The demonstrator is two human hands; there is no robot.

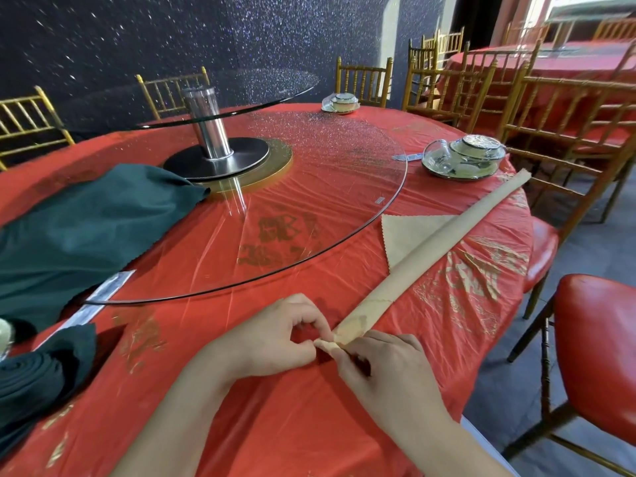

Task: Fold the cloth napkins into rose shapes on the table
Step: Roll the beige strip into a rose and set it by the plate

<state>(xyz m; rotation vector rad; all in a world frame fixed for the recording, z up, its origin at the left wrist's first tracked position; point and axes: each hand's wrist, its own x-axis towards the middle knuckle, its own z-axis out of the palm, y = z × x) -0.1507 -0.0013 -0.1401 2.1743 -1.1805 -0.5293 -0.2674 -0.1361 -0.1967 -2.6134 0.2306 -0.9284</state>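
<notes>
Head view: beige napkin [447, 237] rolled into long strip, lying diagonally on red counter [258, 425], beside glass turntable [327, 166]. Left grip [275, 335], right grip [382, 370] both pinching strip's near end, fingertips almost meeting.

Beige napkin [430, 246]: near tip hidden inside left grip [278, 333] and right grip [382, 366]. Rolled green napkin [31, 376], 9 o'clock: cut by frame edge. Pale object [4, 335] above it: unidentifiable.

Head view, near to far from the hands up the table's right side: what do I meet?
First left hand and right hand → beige rolled napkin they pinch → wrapped dish set → farther dish set.
</notes>
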